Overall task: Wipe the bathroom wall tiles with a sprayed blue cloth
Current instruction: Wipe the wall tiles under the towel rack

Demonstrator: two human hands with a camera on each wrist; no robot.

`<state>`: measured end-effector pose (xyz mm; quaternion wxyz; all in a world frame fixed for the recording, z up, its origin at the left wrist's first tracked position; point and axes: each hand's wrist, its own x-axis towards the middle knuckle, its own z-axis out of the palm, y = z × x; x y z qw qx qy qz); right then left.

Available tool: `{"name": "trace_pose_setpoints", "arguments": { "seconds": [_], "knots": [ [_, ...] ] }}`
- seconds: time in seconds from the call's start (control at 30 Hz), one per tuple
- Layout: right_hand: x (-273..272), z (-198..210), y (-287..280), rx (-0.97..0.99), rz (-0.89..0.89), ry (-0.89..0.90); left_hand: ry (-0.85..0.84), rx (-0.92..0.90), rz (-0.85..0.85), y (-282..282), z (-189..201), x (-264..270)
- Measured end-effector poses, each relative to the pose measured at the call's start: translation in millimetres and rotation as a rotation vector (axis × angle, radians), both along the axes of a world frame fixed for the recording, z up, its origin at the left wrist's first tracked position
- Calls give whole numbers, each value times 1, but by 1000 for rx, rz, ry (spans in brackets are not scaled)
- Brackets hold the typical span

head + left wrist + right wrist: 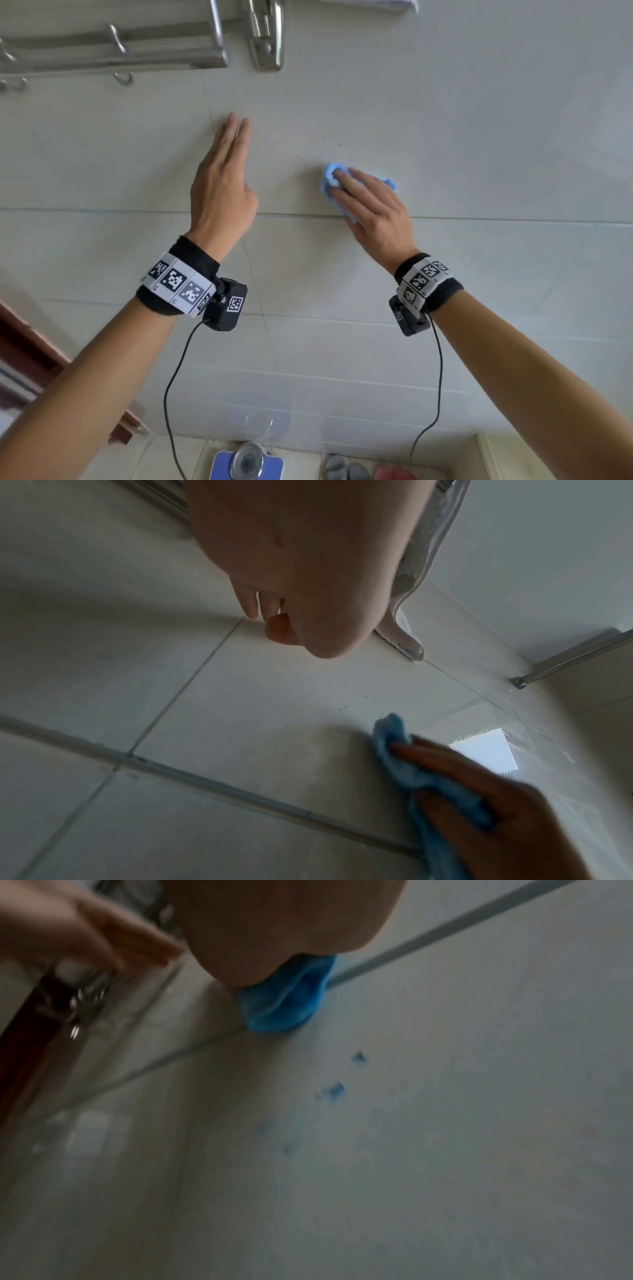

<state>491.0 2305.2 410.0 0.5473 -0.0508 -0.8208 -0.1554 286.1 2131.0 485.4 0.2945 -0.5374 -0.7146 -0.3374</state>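
Observation:
A bunched blue cloth point(330, 178) lies against the pale wall tiles point(479, 137), just above a horizontal grout line. My right hand point(363, 198) presses it to the wall with spread, fairly straight fingers. The left wrist view shows the cloth point(394, 750) under those fingers point(445, 761). In the right wrist view only its lower fold point(284, 1001) sticks out under the palm. My left hand point(226, 164) is flat at the wall to the left, fingers straight and together, holding nothing. Small dark specks point(330, 140) dot the tile above the cloth.
A metal towel rack with hooks point(113, 51) and a steel bracket point(267, 34) are mounted above the hands. A white towel point(411, 588) hangs upper right. On the floor below are a blue scale point(246, 462) and slippers point(346, 469). A brown door frame point(20, 342) stands left.

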Motion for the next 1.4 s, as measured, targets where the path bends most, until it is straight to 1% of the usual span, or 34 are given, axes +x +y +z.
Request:
{"name": "trace_pose_setpoints", "arguments": {
  "seconds": [0.07, 0.17, 0.23, 0.27, 0.33, 0.47, 0.57, 0.67, 0.8, 0.93, 1.07, 1.13, 1.27, 1.4],
  "knots": [
    [5, 23, -8, -82, 0, 150, -5, -12, 1, -8, 3, -7],
    [2, 63, -9, -184, -60, 392, -23, -8, 35, -16, 7, -22],
    [-12, 78, -7, -238, -85, 475, -33, -11, 65, -18, 8, -35],
    [-22, 80, -7, -235, -95, 487, -42, -12, 75, -18, 9, -42],
    [-43, 72, -5, -154, -102, 438, -53, -1, 104, -20, 12, -56],
    [-90, 42, -16, 28, -75, 239, -46, 20, 164, -26, 20, -78],
    [-125, 16, -33, 54, -33, 147, -60, 1, 216, -34, 25, -90],
    [-143, -12, -44, 45, -10, 67, -52, -44, 224, -45, 28, -97],
    [-164, -34, -53, 32, -45, 85, -41, -71, 214, -69, 28, -113],
    [-202, -42, -80, -33, -44, 124, -52, -89, 226, -104, 13, -154],
    [-259, -46, -111, -50, -69, 140, -81, -120, 266, -144, -7, -222],
    [-290, -46, -126, -57, -83, 159, -78, -133, 283, -163, -11, -262],
    [-354, -47, -160, -75, -121, 189, -76, -153, 290, -190, -2, -340],
    [-395, -50, -183, -120, -175, 218, -36, -168, 223, -199, 4, -391]
  ]
}}
